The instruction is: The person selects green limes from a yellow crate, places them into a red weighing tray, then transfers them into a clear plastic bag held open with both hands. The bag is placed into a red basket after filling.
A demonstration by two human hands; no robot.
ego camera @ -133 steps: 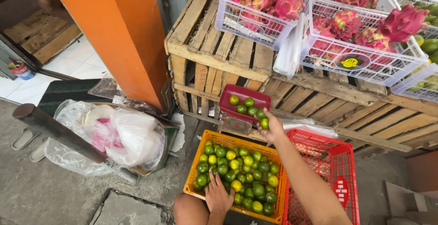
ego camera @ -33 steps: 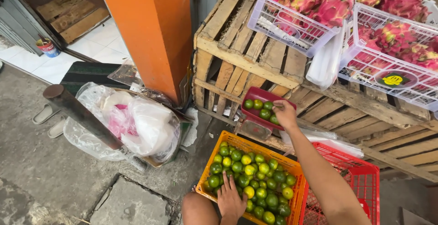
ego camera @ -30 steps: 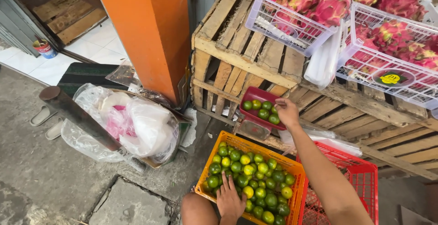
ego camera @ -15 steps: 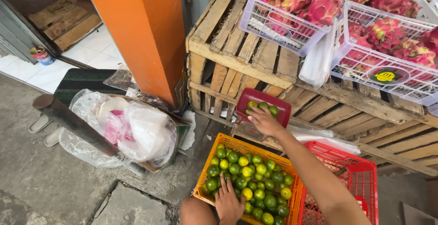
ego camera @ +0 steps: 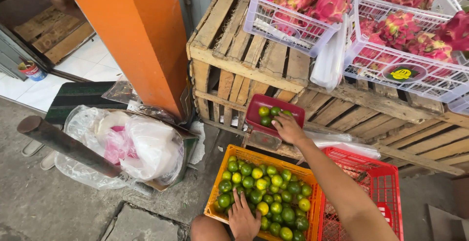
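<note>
- Far left: white plastic bags (ego camera: 132, 145) bunched in a box by the orange pillar (ego camera: 134, 35), dark pipe (ego camera: 63, 143) leaning across. Not in play.
- Orange crate (ego camera: 215, 209) on the ground, full of green and yellow limes (ego camera: 264, 187). Source of the fruit.
- Left hand (ego camera: 244, 219) palm down on the limes at the crate's near edge, fingers spread and flat. No lime visibly gripped; looks like bracing or feeling for the next pick.
- Red tray (ego camera: 293, 116) above the crate, on what looks like a scale, tucked under the wooden pallet stack (ego camera: 244, 55). A few limes inside, left half mostly.
- Right hand (ego camera: 289, 129) reaching into the tray's right side, fingers curled down onto the fruit. Cannot tell whether holding a lime or just setting one down; fingertips hidden among the limes.
- Doing the step well, as a judgement: set limes low into the tray, no dropping, so nothing bounces over the shallow rim; fill the bare right side to keep the load level; keep the wrist off the tray edge so a scale reading stays clean.
- Left hand better used pre-picking firm limes while the right places.
- Right of the orange crate: red crate (ego camera: 386, 182), looks empty, touching it.
- Up top: white baskets (ego camera: 415, 77) of pink dragon fruit (ego camera: 400, 26), well clear of the hands.
</note>
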